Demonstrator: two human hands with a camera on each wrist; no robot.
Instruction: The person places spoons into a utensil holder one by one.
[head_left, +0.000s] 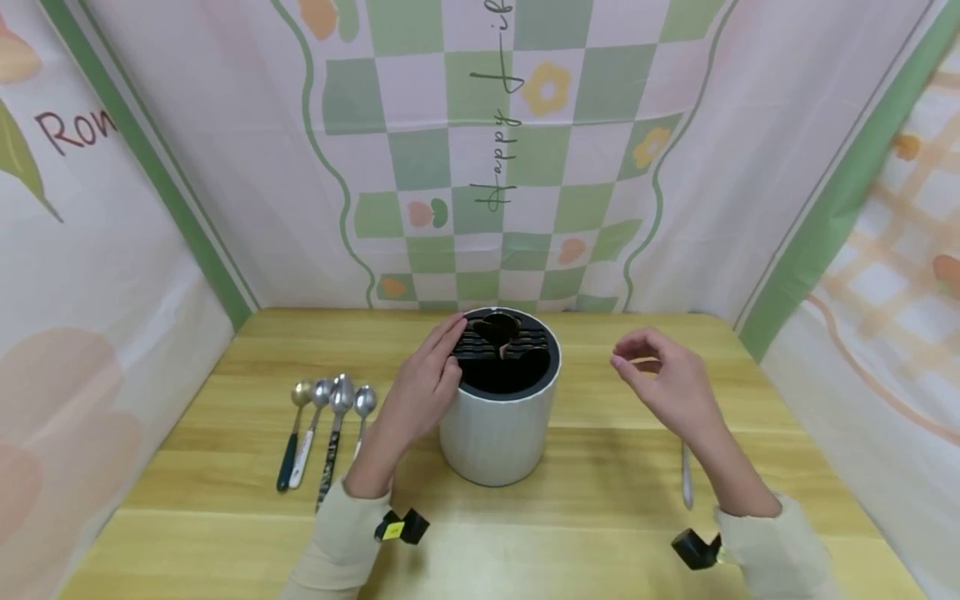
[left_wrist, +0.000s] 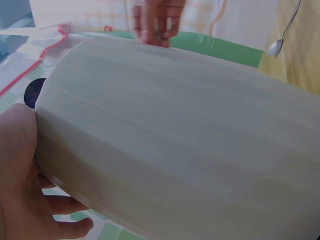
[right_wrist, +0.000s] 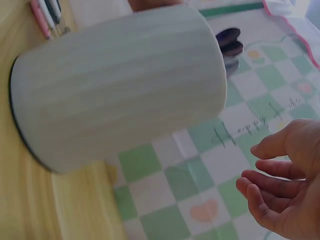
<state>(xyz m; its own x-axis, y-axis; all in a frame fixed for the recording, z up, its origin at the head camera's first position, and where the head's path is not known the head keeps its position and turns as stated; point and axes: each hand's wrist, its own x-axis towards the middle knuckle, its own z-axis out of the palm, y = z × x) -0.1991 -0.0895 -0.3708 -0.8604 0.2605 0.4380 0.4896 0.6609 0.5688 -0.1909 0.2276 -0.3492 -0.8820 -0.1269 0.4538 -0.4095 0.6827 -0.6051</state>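
Note:
A white ribbed utensil holder [head_left: 495, 437] stands upright on the table, with a black slotted top [head_left: 551, 358]. Dark, shiny spoon heads [head_left: 498, 327] show above its back slots; in the right wrist view, spoon heads [right_wrist: 231, 42] jut past the rim. My left hand [head_left: 420, 387] rests against the holder's left side at the rim, fingers extended. In the left wrist view its thumb [left_wrist: 20, 122] lies at the rim and other fingers spread out beside it. To the right of the holder, my right hand [head_left: 671, 387] hovers with loosely bent fingers and nothing in them.
Several spoons [head_left: 341, 396] with differing handles lie side by side left of the holder, partly behind my left forearm. Another metal spoon [left_wrist: 275, 47] lies on the right, its handle [head_left: 687, 483] beneath my right forearm. Patterned cloth [head_left: 480, 167] hangs behind the wooden table [head_left: 600, 533].

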